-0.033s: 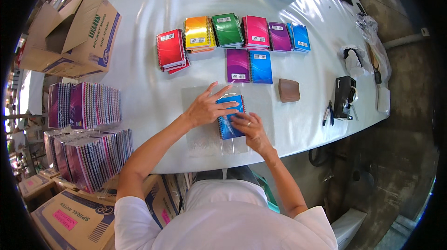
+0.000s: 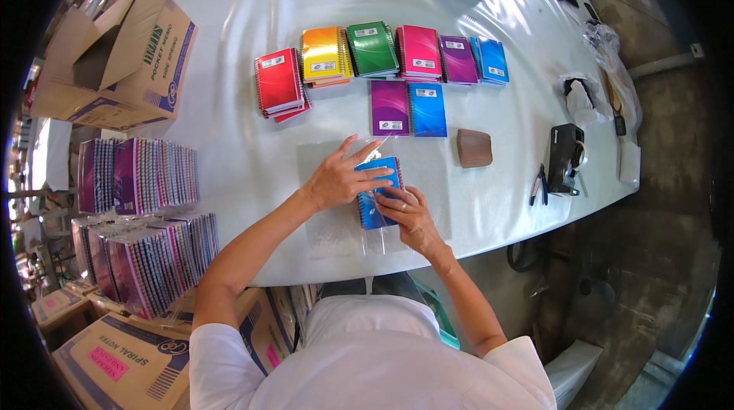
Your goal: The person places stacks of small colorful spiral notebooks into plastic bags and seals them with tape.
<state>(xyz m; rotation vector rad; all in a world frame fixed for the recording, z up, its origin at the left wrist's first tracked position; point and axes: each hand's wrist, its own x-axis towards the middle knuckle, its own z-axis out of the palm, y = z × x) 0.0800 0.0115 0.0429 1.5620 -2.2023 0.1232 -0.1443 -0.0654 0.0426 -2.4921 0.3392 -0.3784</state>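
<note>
The fingers (image 2: 372, 173) partly hide the blue notebook (image 2: 370, 214) lying beneath them.

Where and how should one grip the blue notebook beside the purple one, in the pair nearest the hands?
Grip the blue notebook probably by its right edge, coming from the right with the right hand. The table shows along that edge, while the spiral side, on the left, lies close against the purple notebook.
</note>
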